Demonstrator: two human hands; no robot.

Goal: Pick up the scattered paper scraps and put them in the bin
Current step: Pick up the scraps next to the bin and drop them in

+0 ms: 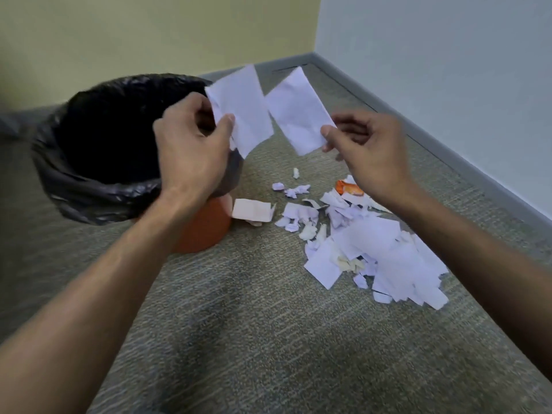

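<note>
Head view: the left hand (191, 150) pinches a white paper piece (243, 110) between thumb and fingers, just over the near-right rim of the bin (98, 186), an orange tub lined with a black bag. The right hand (370, 153) pinches a second white piece (300, 110), right of the bin. Scattered paper scraps (373, 249) lie on the carpet (254, 339), right of the bin's base.

two white paper pieces are held up in the air side by side, apart – the left piece (242, 109) over the bin's rim, the right piece (300, 113) over the carpet. a heap of white scraps (373, 249) lies on the carpet right of the bin (98, 186) – an orange tub lined with a black bag, upright, mouth open.
</note>
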